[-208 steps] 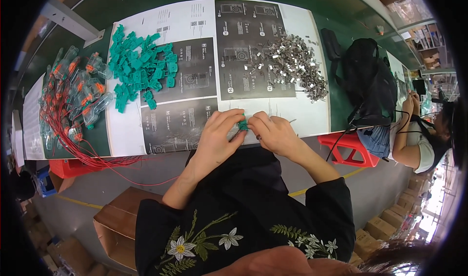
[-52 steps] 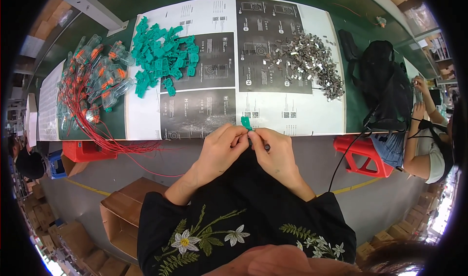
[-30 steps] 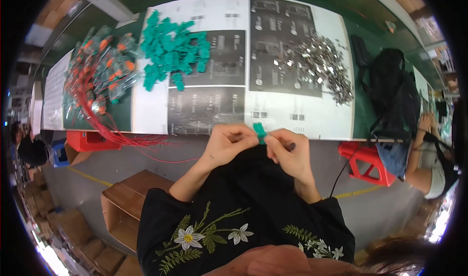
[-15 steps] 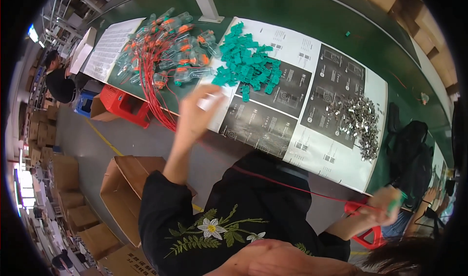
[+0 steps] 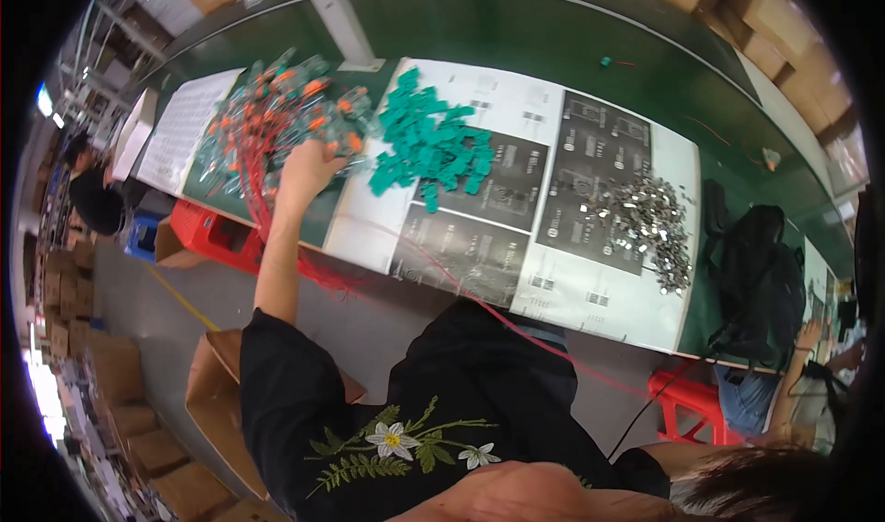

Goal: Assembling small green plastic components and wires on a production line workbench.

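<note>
My left hand (image 5: 306, 172) reaches over a heap of clear bottle-shaped plastic pieces (image 5: 267, 107) with orange parts. Its fingers are curled at the heap's near right edge; what they hold, if anything, is hidden. Bundled red wires (image 5: 251, 176) run from this heap over the table's front edge. A single red wire (image 5: 498, 315) stretches, blurred, from near my left hand across the front of my body toward the lower right. My right forearm (image 5: 668, 457) shows at the lower right, while the hand itself is out of sight. Right of the heap lies a pile of green plastic clips (image 5: 433, 144).
Small metal pieces (image 5: 650, 232) are heaped on the printed sheet (image 5: 608, 324) at the table's right. A black bag (image 5: 761, 273) lies beyond them. Red stools (image 5: 687, 411) stand by the table, and an open cardboard box (image 5: 217, 388) is at left. Other people sit at both sides.
My left hand has moved left from beside the green clips onto the clear pieces. My right hand, earlier holding a small green piece with a red wire, has dropped out of view. The view has shifted slightly.
</note>
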